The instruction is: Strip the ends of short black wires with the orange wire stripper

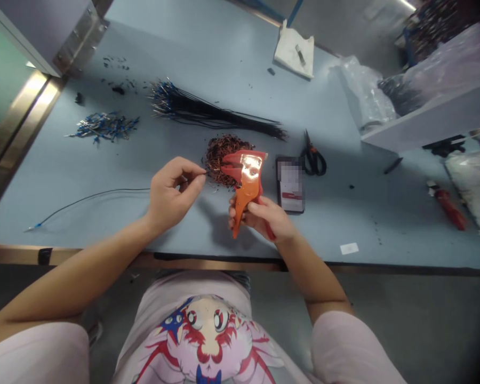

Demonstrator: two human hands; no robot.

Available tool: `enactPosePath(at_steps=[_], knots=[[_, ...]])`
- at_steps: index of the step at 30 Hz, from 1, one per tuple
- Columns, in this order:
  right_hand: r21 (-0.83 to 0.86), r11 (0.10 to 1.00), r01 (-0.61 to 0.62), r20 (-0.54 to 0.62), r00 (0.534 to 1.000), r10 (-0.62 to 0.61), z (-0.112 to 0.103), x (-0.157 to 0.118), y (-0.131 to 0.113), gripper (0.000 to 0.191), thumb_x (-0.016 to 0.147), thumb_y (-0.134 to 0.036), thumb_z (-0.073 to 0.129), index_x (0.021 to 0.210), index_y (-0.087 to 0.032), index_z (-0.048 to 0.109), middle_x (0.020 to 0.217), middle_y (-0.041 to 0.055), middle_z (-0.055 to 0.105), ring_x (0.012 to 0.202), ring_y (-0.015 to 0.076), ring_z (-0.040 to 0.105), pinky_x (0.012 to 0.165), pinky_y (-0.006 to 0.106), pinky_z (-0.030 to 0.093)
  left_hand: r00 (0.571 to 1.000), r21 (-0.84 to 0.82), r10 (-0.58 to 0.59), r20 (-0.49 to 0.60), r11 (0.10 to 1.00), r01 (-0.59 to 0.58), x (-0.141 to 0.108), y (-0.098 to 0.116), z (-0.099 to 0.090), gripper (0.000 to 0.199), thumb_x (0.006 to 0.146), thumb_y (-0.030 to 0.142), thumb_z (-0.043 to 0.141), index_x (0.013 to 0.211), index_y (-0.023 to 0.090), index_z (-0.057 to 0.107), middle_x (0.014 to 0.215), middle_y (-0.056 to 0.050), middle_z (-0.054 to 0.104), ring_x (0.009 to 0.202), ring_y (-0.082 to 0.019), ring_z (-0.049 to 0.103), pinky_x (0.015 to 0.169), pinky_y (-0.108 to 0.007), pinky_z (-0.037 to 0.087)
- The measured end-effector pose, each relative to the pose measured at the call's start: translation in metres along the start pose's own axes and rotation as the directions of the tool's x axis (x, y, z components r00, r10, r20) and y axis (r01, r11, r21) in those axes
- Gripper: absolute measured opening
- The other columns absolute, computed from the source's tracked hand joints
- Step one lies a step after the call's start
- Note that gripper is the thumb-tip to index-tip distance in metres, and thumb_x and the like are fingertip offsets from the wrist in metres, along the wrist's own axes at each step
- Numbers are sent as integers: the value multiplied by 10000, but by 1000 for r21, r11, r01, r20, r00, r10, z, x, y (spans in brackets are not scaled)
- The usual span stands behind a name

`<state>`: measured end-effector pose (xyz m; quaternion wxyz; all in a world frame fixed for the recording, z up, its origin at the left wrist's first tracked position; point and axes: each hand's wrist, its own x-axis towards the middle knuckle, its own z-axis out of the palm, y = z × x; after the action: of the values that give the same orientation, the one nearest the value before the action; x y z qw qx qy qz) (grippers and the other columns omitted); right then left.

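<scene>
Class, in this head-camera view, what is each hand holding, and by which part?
The left hand pinches a thin black wire near its free end, between thumb and finger. The right hand grips an orange plastic wire stripper by its handles.

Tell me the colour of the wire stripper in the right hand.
The wire stripper is orange, best seen in the head view.

The stripper [248, 200] is glossy orange plastic, and the wire [198, 174] has smooth black insulation. The heap of offcuts [224, 157] looks like rough, coppery metal strands, while the bench [208, 226] has a smooth, matt blue top with a metal edge [104, 259]. The scissors [314, 162] have black plastic handles, and the bag [366, 96] is thin, shiny, clear plastic.
</scene>
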<state>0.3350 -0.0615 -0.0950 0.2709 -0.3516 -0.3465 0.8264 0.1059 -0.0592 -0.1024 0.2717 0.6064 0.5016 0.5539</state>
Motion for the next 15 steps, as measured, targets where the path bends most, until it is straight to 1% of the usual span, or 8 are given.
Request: enactPosePath(at_steps=[5, 10, 15], knots=[[-48, 998, -28, 30, 999, 30, 3, -1, 2, 454, 779, -446, 789, 1069, -136, 628, 886, 64, 686, 757, 208, 698, 613, 335, 595, 998, 32, 66, 10, 997, -66, 1, 1, 0, 55, 835, 153, 623, 838, 196, 657, 768, 9, 615, 630, -83, 518, 536, -224, 381], [-62, 998, -22, 73, 997, 26, 4, -3, 2, 442, 790, -440, 787, 1066, -134, 628, 880, 63, 679, 762, 210, 703, 607, 336, 601, 998, 83, 58, 24, 995, -60, 1, 0, 0, 55, 841, 165, 619, 838, 194, 666, 771, 2, 631, 621, -88, 512, 535, -231, 383], [-69, 997, -30, 79, 996, 35, 2, -4, 2, 442, 795, -452, 782, 1060, -132, 631, 882, 66, 682, 758, 208, 707, 609, 337, 609, 995, 78, 88, 41, 993, -91, 1, 0, 1, 63, 834, 148, 622, 834, 193, 666, 778, 6, 641, 618, -86, 508, 535, -225, 387]])
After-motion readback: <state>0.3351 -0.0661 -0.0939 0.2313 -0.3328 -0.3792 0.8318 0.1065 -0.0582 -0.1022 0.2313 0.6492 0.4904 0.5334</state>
